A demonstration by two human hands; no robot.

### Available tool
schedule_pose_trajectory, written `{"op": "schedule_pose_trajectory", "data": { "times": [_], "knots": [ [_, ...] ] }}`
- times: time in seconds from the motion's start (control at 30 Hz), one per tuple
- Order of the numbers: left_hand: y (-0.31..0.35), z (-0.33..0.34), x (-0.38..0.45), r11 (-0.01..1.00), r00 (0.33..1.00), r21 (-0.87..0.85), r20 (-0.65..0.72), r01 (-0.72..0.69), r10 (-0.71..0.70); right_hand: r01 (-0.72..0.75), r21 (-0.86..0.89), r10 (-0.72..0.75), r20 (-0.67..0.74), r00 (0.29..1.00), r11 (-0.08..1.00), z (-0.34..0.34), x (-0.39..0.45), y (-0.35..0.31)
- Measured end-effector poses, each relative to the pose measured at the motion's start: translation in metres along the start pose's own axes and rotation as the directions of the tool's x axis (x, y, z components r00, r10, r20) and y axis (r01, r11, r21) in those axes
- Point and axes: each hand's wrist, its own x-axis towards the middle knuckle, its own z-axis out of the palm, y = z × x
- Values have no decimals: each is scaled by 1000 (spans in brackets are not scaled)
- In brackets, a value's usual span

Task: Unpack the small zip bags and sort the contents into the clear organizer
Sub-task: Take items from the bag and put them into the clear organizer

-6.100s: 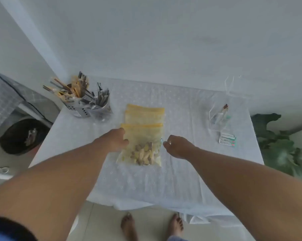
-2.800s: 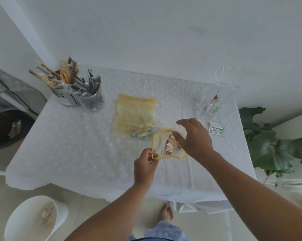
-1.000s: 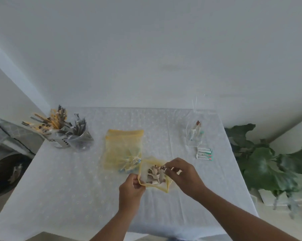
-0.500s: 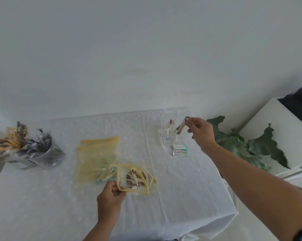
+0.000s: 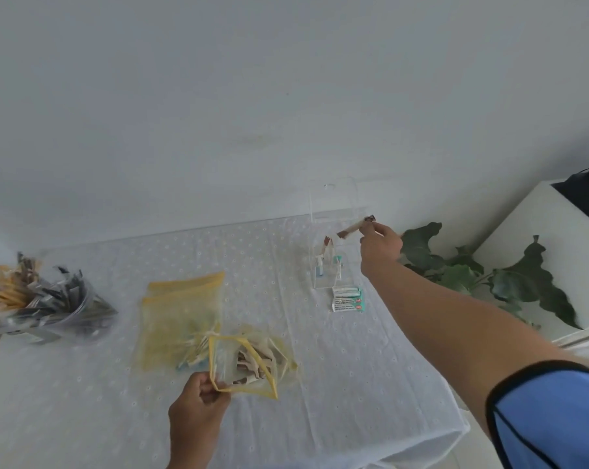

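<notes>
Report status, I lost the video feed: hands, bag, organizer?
Left hand grips open zip bag. Right hand pinches one sachet above clear organizer. Nothing blocking the drop.

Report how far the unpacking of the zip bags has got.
Done: a few items stand in the clear organizer. In hand: the right hand pinches one brown sachet above it; the left hand holds the open zip bag, still holding sachets. Left: the stacked yellow bags.

Both hands pinch — left hand (image 5: 198, 401) low, right hand (image 5: 379, 243) apparently raised.
</notes>
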Motion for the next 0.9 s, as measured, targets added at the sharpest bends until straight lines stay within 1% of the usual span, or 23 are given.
{"op": "schedule_pose_trajectory", "data": {
  "times": [0.07, 0.13, 0.23, 0.3, 0.33, 0.5, 0.57, 0.6, 0.67, 0.7, 0.73, 0.8, 0.83, 0.87, 0.9],
  "knots": [
    [0, 0, 0, 1000, 1000, 12, -9, 6, -6, 9, -26, -9, -9, 1000, 1000, 5, 3, 6],
    [0, 1, 0, 1000, 1000, 16, -11, 1, -1, 79, -109, -78, 11, 997, 991, 9, 6, 12],
    [1, 3, 0, 1000, 1000, 16, -9, 0, 0, 210, -321, -175, 134, 975, 923, 9, 5, 20],
    [1, 4, -1, 1000, 1000, 21, -4, -4, 4, 253, -439, -174, 214, 961, 862, 4, 3, 24],
    [1, 4, -1, 1000, 1000, 21, -3, -6, 6, 263, -479, -170, 229, 958, 837, 1, 2, 26],
    [-1, 2, -1, 999, 999, 21, 8, -44, 44, 333, -558, -223, 257, 940, 760, -12, -14, 31],
    [-1, 1, -2, 998, 998, 3, 11, -64, 64, 392, -569, -274, 284, 919, 723, -15, -34, 31],
    [-1, 1, -3, 998, 998, -9, 13, -69, 69, 435, -568, -300, 320, 899, 699, -16, -48, 32],
    [1, 1, -4, 996, 997, -33, 22, -78, 79, 541, -525, -318, 458, 830, 657, -17, -79, 40],
    [3, 1, -4, 996, 996, -45, 28, -82, 84, 593, -486, -305, 548, 779, 642, -18, -97, 46],
    [5, 0, -4, 994, 996, -60, 34, -86, 88, 637, -435, -274, 645, 713, 636, -18, -116, 52],
    [6, 1, -3, 992, 994, -79, 44, -96, 100, 703, -355, -146, 825, 545, 616, -16, -153, 67],
    [6, 1, -2, 991, 993, -79, 48, -103, 107, 739, -343, -62, 886, 460, 580, -13, -169, 78],
    [5, 1, -1, 991, 992, -76, 51, -114, 118, 782, -339, 19, 922, 387, 523, -8, -181, 90],
    [4, 0, 1, 990, 990, -69, 54, -125, 129, 825, -344, 90, 936, 341, 450, -2, -190, 103]
  ]
}}
